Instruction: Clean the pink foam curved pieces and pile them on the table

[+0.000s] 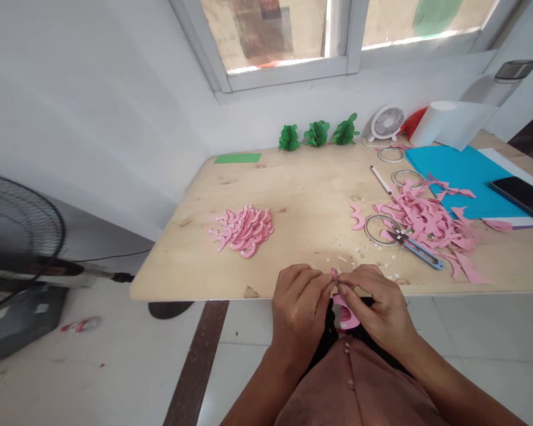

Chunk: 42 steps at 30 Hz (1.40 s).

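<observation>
At the table's front edge, my left hand [299, 302] and my right hand [379, 305] meet fingertip to fingertip. Both are closed in a pinch on a small pink paper piece [334, 274], partly hidden by the fingers. Below them, over my lap, shows another pink cut piece [347, 316]; whether it joins the pinched one I cannot tell. Left of my hands lies a heap of curved pink cut-outs [249, 228]. To the right, blue-handled thread snips [420, 250] rest against pink paper scraps [426, 216], beside a single wavy pink cut-out [356, 216].
Several wire rings [379, 229] and a marker [381, 179] lie on the wooden table [311, 195]. Green paper shapes [317, 134], a small white fan [387, 123] and a paper roll [433, 123] stand behind. Blue sheets [471, 171] and a phone [522, 198] are at right.
</observation>
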Available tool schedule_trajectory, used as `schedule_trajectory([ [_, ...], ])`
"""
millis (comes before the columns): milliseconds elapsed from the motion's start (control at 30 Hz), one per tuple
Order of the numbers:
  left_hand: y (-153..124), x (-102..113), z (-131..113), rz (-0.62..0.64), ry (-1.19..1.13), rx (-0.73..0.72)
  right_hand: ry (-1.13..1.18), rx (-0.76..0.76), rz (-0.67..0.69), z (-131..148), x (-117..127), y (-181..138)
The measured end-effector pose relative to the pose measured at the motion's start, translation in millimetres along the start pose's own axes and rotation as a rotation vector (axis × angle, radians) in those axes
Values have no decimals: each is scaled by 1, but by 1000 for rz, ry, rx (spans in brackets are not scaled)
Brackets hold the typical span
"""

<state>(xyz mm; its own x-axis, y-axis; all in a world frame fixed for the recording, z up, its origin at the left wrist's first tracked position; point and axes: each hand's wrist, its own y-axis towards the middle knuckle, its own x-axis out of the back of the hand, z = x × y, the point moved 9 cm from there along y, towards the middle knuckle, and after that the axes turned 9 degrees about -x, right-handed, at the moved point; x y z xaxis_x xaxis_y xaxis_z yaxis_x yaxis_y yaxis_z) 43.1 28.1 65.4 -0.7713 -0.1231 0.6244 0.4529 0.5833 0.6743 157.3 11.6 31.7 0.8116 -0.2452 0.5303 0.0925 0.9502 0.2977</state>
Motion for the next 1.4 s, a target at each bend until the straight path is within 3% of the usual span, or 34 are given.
schedule_trajectory([
  [333,0,3,-3,-52,1,-4,49,32,0,4,3,1],
  [533,-4,3,2,-127,5,54,100,-88,16,-7,-1,0],
  [700,-4,1,6,-89,-91,101,148,-175,38,-14,-2,-1],
  [1100,-7,0,-5,-164,105,1,68,-85,-33,-6,2,-1],
  [1167,-7,2,-1,-189,69,43,103,-134,-28,-10,2,-1],
  [1333,-13,6,32,-220,-78,304,307,-401,20,-38,-3,-4],
  [1400,-15,6,40,-220,-65,331,371,-465,24,-46,-5,-6],
])
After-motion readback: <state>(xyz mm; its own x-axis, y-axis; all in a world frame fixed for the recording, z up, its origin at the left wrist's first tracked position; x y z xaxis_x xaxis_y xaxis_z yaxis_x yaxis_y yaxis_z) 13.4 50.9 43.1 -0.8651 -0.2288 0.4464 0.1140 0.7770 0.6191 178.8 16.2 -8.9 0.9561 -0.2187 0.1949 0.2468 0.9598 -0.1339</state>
